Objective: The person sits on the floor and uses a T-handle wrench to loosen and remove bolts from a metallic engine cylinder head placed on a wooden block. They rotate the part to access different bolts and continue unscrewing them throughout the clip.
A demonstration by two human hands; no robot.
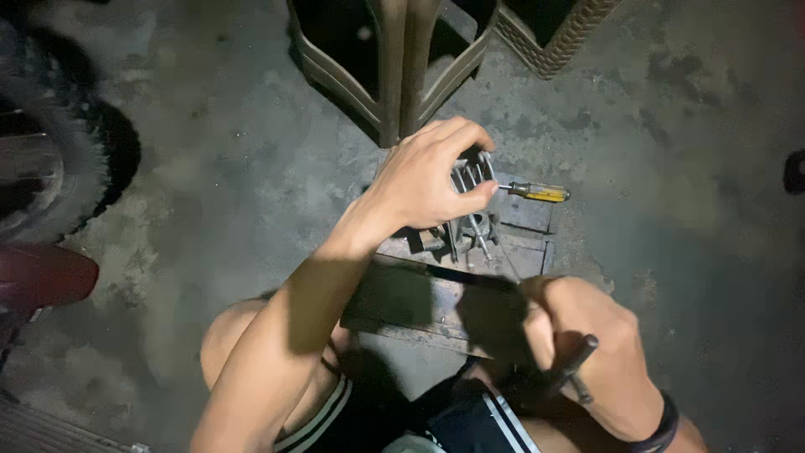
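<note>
My left hand (432,172) rests on top of a finned metal engine part (471,210) and grips it, fingers curled over its far edge. The part sits on a wooden board (436,302) lying on the concrete floor. My right hand (587,352) is closed around a dark metal rod-like tool (579,361), low at the right, near my knee. A screwdriver with a yellow handle (537,192) lies just right of the finned part, its tip pointing at my left fingers.
A plastic stool's legs (394,67) stand just beyond the work. A woven basket corner (558,38) is at the top right. A motorcycle tyre (59,134) and red body part (42,273) fill the left edge.
</note>
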